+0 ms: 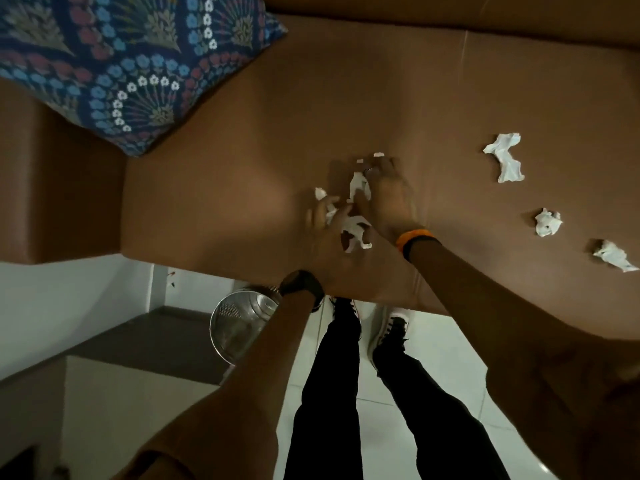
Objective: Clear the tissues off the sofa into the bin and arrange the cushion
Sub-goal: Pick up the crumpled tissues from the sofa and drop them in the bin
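Observation:
Both of my hands meet over the middle of the brown sofa seat (pixel 242 174). My left hand (pixel 332 244) and my right hand (pixel 384 199) close around a bunch of crumpled white tissues (pixel 356 230) gathered between them. Three more crumpled tissues lie loose on the seat to the right: one (pixel 506 156) farther back, one (pixel 547 222) in the middle, one (pixel 613 255) near the right edge. A blue floral cushion (pixel 131 60) rests tilted at the sofa's back left corner. The shiny metal bin (pixel 239 323) stands on the floor in front of the sofa, partly behind my left forearm.
My legs in black trousers (pixel 332 393) and shoes stand on the white tiled floor (pixel 391 445) close to the sofa's front edge. The sofa's armrest (pixel 59 188) is on the left. A low white and dark step or ledge (pixel 131 358) sits at lower left.

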`<state>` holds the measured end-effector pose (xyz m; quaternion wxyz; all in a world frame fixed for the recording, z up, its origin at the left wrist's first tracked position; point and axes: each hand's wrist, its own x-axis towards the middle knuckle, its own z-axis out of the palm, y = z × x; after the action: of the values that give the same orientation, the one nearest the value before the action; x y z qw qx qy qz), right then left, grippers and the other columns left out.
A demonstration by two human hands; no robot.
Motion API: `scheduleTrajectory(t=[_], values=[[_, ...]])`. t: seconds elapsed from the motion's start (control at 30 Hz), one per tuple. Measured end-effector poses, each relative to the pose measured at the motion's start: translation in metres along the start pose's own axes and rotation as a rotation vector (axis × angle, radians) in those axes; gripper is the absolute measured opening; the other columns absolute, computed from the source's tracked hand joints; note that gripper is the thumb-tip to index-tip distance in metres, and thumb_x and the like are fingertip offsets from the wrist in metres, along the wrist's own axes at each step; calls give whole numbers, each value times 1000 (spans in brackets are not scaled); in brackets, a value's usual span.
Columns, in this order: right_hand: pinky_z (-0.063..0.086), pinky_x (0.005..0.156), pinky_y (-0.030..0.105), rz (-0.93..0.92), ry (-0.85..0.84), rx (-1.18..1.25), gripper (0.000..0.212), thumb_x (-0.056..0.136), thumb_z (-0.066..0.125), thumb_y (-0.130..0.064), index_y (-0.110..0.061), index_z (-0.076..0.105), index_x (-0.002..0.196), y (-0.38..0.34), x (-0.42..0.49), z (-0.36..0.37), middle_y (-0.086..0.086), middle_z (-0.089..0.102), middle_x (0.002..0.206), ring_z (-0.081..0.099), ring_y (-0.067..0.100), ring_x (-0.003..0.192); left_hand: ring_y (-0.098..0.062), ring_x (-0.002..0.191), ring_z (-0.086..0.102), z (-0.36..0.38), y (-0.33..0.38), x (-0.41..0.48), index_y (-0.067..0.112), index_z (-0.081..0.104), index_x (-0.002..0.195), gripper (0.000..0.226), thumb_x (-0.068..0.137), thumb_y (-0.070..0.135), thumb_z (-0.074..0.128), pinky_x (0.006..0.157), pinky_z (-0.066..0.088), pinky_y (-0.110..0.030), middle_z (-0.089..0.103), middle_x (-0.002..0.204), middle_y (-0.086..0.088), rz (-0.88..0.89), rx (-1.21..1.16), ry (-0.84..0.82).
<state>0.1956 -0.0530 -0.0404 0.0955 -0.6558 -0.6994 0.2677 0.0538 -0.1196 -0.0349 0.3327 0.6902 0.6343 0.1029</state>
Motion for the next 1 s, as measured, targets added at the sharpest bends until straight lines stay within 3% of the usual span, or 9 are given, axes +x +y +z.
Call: scheduleTrajectory(t=[0.13, 0.23, 0.33, 0.47, 0.57, 0.67, 0.87, 0.93, 1.0], values=[[57, 81, 41, -58, 7, -94, 23, 87, 59, 4, 3, 73, 106, 12, -5, 4, 16, 67, 123, 59, 32, 119, -41, 132, 42, 27, -3, -8, 8, 57, 132, 42, 91, 9, 67, 111, 39, -51, 45, 146, -22, -118, 9, -189], [53, 83, 36, -27, 15, -28, 22, 89, 58, 3, 3, 74, 104, 19, -21, 2, 20, 66, 121, 64, 33, 108, -42, 109, 59, 34, -3, -16, -7, 70, 102, 16, 87, -4, 67, 92, 50, -51, 64, 117, -27, -72, -100, -16], [54, 82, 38, -22, 9, 22, 15, 91, 62, -2, 4, 74, 98, 7, -45, 3, 21, 67, 117, 67, 35, 103, -39, 98, 64, 28, -12, -33, -7, 71, 85, 4, 83, -5, 69, 84, 48, -36, 69, 103, -24, -159, -166, 159], [58, 80, 43, -45, -67, 64, 13, 88, 69, -4, 7, 74, 92, -37, -84, 28, 23, 69, 116, 68, 39, 99, -32, 110, 62, 13, -48, -75, -2, 70, 91, 8, 84, -5, 66, 90, 40, -22, 66, 113, -19, -366, -235, 249], [62, 75, 40, -150, -144, 73, 10, 84, 75, -4, 3, 78, 90, -80, -120, 73, 18, 74, 108, 71, 33, 93, -35, 103, 64, 3, -85, -116, -1, 69, 91, 12, 81, -6, 69, 89, 54, -35, 69, 109, -18, -438, -219, 319], [61, 83, 38, -180, -244, 161, 20, 85, 67, 1, -7, 80, 98, -115, -155, 131, 10, 75, 110, 70, 25, 101, -34, 103, 63, 7, -137, -166, 2, 67, 102, 22, 82, -6, 67, 91, 55, -47, 68, 111, -17, -559, -257, 295], [56, 94, 37, -198, -388, 62, 24, 92, 63, -4, -6, 75, 113, -146, -193, 253, 13, 72, 121, 66, 28, 115, -31, 112, 53, 49, -237, -224, 7, 57, 123, 26, 97, 7, 57, 91, 40, -30, 59, 119, -17, -665, -142, 101], [54, 101, 41, -221, -458, 6, 34, 95, 63, -7, -7, 66, 129, -145, -190, 292, 15, 67, 132, 63, 32, 121, -29, 127, 45, 69, -264, -224, 9, 41, 138, 34, 106, 20, 44, 107, 36, -35, 52, 134, -13, -604, -210, 56], [51, 107, 46, -243, -554, -84, 52, 93, 66, -11, -12, 53, 143, -143, -184, 316, 14, 55, 147, 56, 35, 132, -32, 141, 36, 81, -282, -221, 8, 29, 149, 62, 98, 22, 60, 119, 28, -39, 36, 154, -17, -544, -52, -98]])
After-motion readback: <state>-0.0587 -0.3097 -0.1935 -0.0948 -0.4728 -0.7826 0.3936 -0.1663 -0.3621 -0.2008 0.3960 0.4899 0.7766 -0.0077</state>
